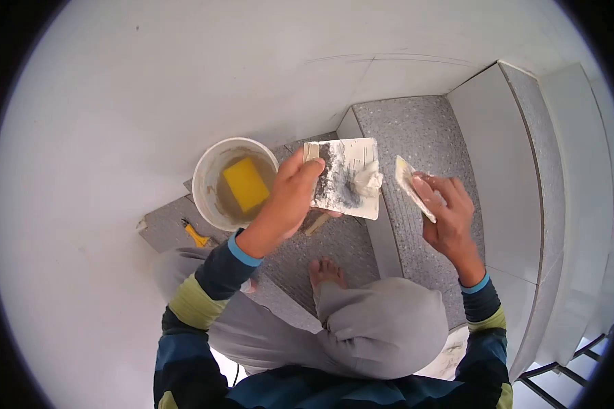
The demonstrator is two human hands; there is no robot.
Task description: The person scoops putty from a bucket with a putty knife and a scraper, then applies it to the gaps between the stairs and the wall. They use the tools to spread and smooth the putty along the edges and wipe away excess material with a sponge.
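Note:
A flat rectangular board (341, 153), smeared with white and dark paste, is gripped at its left edge by my left hand (290, 191), thumb on top. A lump of white paste (368, 180) sits near the board's right edge. My right hand (449, 215) pinches a small, thin, pale scraper (411, 185) with paste along it, held apart from the board on its right. Beyond my left wrist stands a white bucket (205, 180) with murky water and a yellow sponge (245, 185) in it.
A yellow-handled tool (196, 235) lies on the grey speckled step (167, 228) below the bucket. Higher steps (416, 123) rise to the right, beside the white wall (116, 102). My bare foot (327, 272) rests on the lower step. Black metal bars (556, 368) are at the lower right.

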